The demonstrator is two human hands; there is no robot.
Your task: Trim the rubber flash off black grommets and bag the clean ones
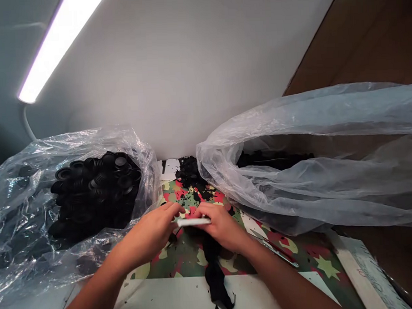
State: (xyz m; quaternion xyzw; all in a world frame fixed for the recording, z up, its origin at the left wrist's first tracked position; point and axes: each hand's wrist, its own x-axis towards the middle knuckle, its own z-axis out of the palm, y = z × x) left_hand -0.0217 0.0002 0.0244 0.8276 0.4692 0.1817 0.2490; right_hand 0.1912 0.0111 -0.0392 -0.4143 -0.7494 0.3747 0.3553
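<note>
My right hand [220,224] is closed around a slim white stick-like tool [194,222], which lies crosswise between my hands; its kind cannot be made out. My left hand [162,225] has its fingers curled in at the tool's left end, and whatever they grip is hidden. Directly below the tool is a dark piece, mostly in shadow. A lumpy run of black rubber-like pieces [216,281] stretches from under my right hand toward me, over the camouflage-patterned mat [186,260] and onto the white surface [164,300].
A clear plastic bag [20,217] at left holds many black ribbed round parts [98,191]. Black scraps [191,173] are heaped at the back. Another open plastic bag [297,209] lies right, with dark pieces inside. A red-handled tool [282,253] rests beside my right forearm. A lamp [58,47] shines upper left.
</note>
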